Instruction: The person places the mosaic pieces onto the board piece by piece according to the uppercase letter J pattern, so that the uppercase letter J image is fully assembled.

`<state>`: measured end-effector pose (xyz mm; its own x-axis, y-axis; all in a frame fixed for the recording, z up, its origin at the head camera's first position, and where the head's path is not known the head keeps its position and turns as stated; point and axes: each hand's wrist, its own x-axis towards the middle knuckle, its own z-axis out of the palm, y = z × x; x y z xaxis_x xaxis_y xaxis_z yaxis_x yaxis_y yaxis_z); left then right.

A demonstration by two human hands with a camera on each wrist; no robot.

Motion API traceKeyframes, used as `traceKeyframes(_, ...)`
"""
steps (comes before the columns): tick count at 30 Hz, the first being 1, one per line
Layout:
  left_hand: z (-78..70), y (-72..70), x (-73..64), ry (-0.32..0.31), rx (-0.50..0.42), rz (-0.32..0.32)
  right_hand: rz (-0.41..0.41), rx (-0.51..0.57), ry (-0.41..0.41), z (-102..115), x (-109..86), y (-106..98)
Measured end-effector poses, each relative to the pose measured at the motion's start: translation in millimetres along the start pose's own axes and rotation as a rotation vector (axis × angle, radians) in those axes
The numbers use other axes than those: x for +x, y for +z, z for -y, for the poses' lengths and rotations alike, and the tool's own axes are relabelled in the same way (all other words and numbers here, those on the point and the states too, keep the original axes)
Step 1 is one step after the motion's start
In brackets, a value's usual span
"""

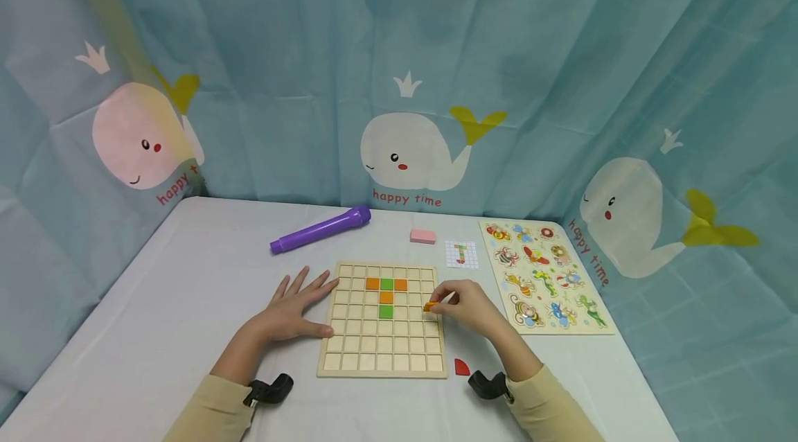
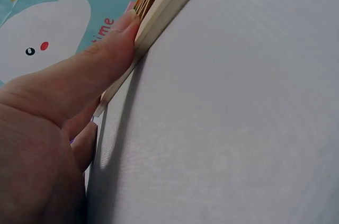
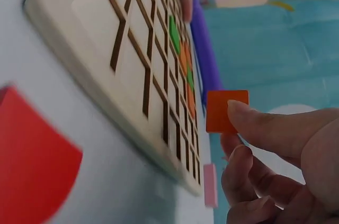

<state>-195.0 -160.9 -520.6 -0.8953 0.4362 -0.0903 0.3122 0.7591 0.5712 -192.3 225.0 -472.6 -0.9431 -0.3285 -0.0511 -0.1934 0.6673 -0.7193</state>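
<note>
A wooden grid board point(image 1: 352, 345) lies in front of me, with orange and green square tiles point(image 1: 386, 298) set in its upper cells as a T shape. My left hand point(image 1: 288, 312) rests with spread fingers at the board's left edge; in the left wrist view its thumb point(image 2: 100, 60) touches the rim. Between thumb and fingers my right hand point(image 1: 467, 305) pinches an orange square tile point(image 3: 218, 112), held above the board's right edge. A red quarter-round piece point(image 1: 461, 367) lies on the table just right of the board's lower corner.
A purple toy microphone point(image 1: 321, 229) lies behind the board at the left. Behind it to the right are a pink block point(image 1: 422, 236) and a small pattern card point(image 1: 462, 255). An insect-picture puzzle board point(image 1: 517, 264) lies at the right. A whale-print curtain point(image 1: 280, 82) closes off the back.
</note>
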Motion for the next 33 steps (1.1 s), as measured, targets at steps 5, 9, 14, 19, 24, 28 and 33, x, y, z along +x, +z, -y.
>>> traceKeyframes(5,-0.8,0.5,-0.3,-0.006,-0.001,0.003,0.024,0.006,-0.036,9.3,6.6,12.7)
traceKeyframes(9,-0.7,2.2,1.0,-0.005,0.01,0.006,0.02,-0.005,-0.053,15.6,9.1,19.8)
traceKeyframes(14,-1.0,1.7,1.1,-0.007,0.01,-0.001,0.011,0.01,-0.067,21.2,11.8,28.7)
traceKeyframes(19,-1.1,-0.2,-0.6,-0.013,0.004,0.001,0.032,0.022,-0.07,26.7,15.2,40.5)
traceKeyframes(24,-0.9,-0.8,0.2,-0.014,0.009,0.0,0.059,0.028,-0.065,31.2,18.6,51.9)
traceKeyframes(28,-0.7,-0.2,1.5,-0.007,0.011,-0.007,0.078,0.005,-0.084,32.1,20.4,58.9)
traceKeyframes(33,0.1,1.4,0.9,-0.015,0.021,0.007,0.08,-0.053,-0.124,33.1,20.9,65.0)
